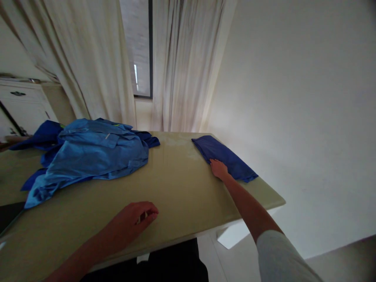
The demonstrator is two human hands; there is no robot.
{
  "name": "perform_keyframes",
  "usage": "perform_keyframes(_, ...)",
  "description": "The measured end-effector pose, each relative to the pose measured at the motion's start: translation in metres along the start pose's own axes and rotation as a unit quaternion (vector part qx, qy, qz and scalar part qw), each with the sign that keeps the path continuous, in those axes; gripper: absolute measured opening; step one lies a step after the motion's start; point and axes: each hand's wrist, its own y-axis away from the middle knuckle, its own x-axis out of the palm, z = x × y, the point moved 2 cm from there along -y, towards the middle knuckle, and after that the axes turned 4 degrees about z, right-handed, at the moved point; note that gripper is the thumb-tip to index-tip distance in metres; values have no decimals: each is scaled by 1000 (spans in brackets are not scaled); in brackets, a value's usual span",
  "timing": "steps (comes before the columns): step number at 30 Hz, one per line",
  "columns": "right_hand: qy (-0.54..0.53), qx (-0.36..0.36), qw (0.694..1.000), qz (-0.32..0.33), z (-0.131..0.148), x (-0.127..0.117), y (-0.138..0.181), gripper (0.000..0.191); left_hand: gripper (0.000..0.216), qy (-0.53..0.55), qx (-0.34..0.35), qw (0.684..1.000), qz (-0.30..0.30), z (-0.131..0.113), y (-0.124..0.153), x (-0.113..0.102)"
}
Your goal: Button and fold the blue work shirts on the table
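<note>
My right hand [219, 168] reaches out to a folded dark blue garment [227, 154] lying flat near the right end of the table. Its fingers bend over the garment's near left edge, and the thumb is hard to make out. My left hand [139, 219] hovers over the table's front part. Its fingers curl round to meet the thumb, leaving a small gap with nothing visible inside. Left of centre, a light blue long-sleeved shirt [96, 150] lies loosely spread over darker blue clothing [48, 135], apart from both hands.
The pale table [173, 184] runs from the left to a wall [293, 117] on the right. A dark flat object [10, 215] lies at the left edge. Curtains [188, 70] and a white cabinet [26, 100] stand behind. A white panel [233, 235] shows below the table.
</note>
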Motion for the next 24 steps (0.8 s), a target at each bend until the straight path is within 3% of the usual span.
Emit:
perform_keyframes(7, -21, 21, 1000, 10, -28, -1, -79, 52, 36, -13, -44, 999, -30, 53, -6, -15)
perform_keyframes(10, -19, 17, 1000, 0, -20, 3, -95, 53, 32, -53, -52, 992, -105, 78, -17, -38)
perform_keyframes(12, -24, -19, 998, -48, 1, 7, -96, 55, 33, -124, -52, 973, -188, 100, -28, -65)
perform_keyframes(15, -79, -150, 981, -93, 54, 17, -83, 53, 47, -257, -103, 922, -270, 131, -46, -112)
perform_keyframes(17, -139, -232, 961, -62, 93, 25, -68, 52, 42, -293, -158, 912, -240, 148, -60, -134)
perform_keyframes(20, -191, -294, 936, -23, 139, 28, -46, 52, 41, -294, -202, 917, -177, 161, -77, -148)
perform_keyframes(24, -259, -341, 904, -5, 170, 20, -30, 49, 39, -272, -144, 930, -202, 163, -89, -141)
